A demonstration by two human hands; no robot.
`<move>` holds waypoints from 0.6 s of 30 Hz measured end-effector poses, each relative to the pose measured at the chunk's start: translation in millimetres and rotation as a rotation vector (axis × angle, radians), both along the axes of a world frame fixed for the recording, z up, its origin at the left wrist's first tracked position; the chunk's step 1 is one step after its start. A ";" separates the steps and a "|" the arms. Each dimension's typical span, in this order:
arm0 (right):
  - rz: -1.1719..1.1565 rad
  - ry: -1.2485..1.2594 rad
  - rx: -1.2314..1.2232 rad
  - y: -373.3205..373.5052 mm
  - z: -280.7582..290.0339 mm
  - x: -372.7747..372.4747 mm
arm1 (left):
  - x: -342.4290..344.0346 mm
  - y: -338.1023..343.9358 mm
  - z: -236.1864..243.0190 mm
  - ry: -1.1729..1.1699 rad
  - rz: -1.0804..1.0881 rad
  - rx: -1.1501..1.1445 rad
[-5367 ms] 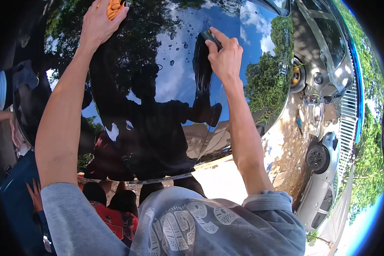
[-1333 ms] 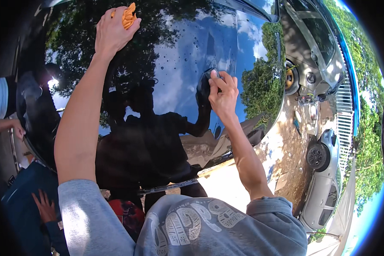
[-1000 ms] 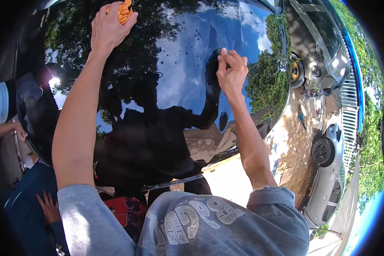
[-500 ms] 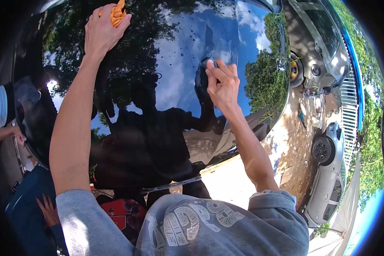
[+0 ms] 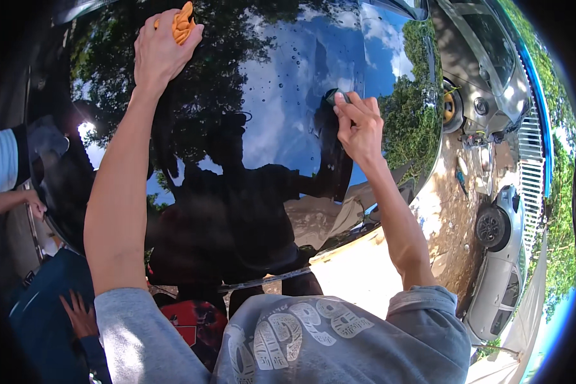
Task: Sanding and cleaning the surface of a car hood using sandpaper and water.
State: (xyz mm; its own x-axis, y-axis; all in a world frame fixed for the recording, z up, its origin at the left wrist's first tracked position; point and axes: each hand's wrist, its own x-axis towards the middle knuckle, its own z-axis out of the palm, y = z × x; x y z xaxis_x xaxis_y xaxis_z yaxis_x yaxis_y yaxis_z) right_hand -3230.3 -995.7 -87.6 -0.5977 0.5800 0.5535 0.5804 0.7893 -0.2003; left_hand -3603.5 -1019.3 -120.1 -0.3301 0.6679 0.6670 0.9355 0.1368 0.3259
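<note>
small dark pad sits on the glossy black car panel, about centre of view toward 1 o'clock, pinched under the fingertips of the right hand, fingers curled together and clamped on it. orange cloth, nubbly, soft, bunched, is at 11 o'clock near the panel's far edge, left hand closed over it, pressing it flat to the surface. panel is smooth, curved, mirror-like, reflecting trees, blue sky, clouds and the person's dark outline; small droplets speckle it around the pad. open glossy room between the 2 hands and toward 6 o'clock of the pad. panel's right edge curves down at 3 o'clock, close to the right hand; near edge runs at 6 o'clock above the grey printed sweatshirt. bare sandy ground past that edge. silver car at 4 o'clock, well apart. another person's arm at 9 o'clock.
</note>
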 end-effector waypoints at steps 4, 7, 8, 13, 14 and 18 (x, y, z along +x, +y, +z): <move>0.038 0.029 -0.001 4.7 -6.5 3.5 | -2.1 1.9 -2.5 0.021 -0.006 0.065; -0.044 0.018 -0.011 3.8 -13.6 7.7 | -1.6 2.0 -1.4 -0.016 -0.006 -0.014; -0.109 -0.006 -0.001 5.4 -14.2 8.6 | -1.4 1.4 -1.4 -0.023 -0.022 -0.017; -0.039 0.064 0.037 6.9 -15.6 4.8 | -3.0 1.5 -2.2 -0.023 -0.021 -0.016; -0.137 0.058 0.017 8.1 -15.5 6.2 | -2.7 0.8 -3.3 -0.038 -0.017 -0.030; 0.041 0.100 0.034 6.3 -12.3 8.1 | -0.7 0.5 -1.9 -0.043 -0.009 -0.035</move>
State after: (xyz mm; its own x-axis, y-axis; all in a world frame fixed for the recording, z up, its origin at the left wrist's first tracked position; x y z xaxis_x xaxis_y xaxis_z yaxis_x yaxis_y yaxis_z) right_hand -3222.2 -989.4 -100.0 -0.5610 0.5366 0.6304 0.5262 0.8190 -0.2289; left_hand -3604.2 -1018.8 -122.1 -0.3516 0.6936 0.6288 0.9220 0.1403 0.3609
